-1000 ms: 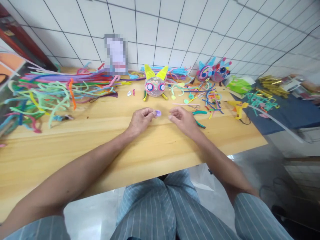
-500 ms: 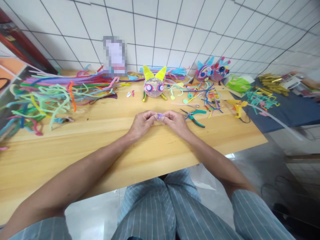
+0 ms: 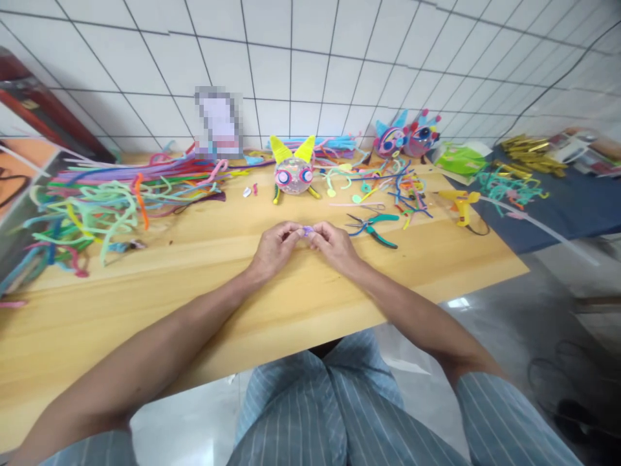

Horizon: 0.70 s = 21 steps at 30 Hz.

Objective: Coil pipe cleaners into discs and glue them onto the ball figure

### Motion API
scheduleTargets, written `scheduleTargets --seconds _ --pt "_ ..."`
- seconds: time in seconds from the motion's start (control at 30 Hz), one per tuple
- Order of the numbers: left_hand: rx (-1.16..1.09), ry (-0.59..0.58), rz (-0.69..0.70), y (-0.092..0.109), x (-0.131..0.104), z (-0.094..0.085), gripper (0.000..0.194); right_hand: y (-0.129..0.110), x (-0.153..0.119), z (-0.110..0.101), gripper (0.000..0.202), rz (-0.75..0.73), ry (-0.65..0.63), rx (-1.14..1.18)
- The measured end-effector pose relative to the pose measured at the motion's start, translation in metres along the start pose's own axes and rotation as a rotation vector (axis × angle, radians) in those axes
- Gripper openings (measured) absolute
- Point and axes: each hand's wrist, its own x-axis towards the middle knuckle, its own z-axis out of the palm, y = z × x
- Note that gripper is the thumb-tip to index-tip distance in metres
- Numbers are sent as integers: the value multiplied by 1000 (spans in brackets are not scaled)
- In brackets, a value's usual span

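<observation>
Between the fingertips of both hands is a small purple piece of pipe cleaner (image 3: pixel 307 230), mostly covered by the fingers. My left hand (image 3: pixel 278 247) pinches it from the left, and my right hand (image 3: pixel 336 243) pinches it from the right, both just above the wooden table. Beyond the hands stands a clear ball figure (image 3: pixel 294 179) with yellow pointed ears, pink and blue ringed eyes and dark feet with yellow tips. Pliers with green handles (image 3: pixel 377 226) lie close to the right of my right hand.
A tangle of coloured pipe cleaners (image 3: pixel 111 200) covers the table's left side. At the back right are two decorated figures (image 3: pixel 391 140) and short pipe cleaner scraps (image 3: pixel 410 191). A yellow glue gun (image 3: pixel 463 206) lies near the right edge of the wooden table (image 3: pixel 204 259).
The view has shifted slightly. Both hands stay together around the purple piece, with the right fingers turned a little. The objects on the table keep their places.
</observation>
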Motion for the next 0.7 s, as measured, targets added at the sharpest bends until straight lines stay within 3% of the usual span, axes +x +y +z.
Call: scheduleTargets --seconds 0.4,0.7 --pt "19 17 -3 4 -6 3 26 -9 -1 0 25 -27 -10 -106" --pt "-62 11 16 0 -7 4 29 -5 -3 -2 25 -77 2 -4"
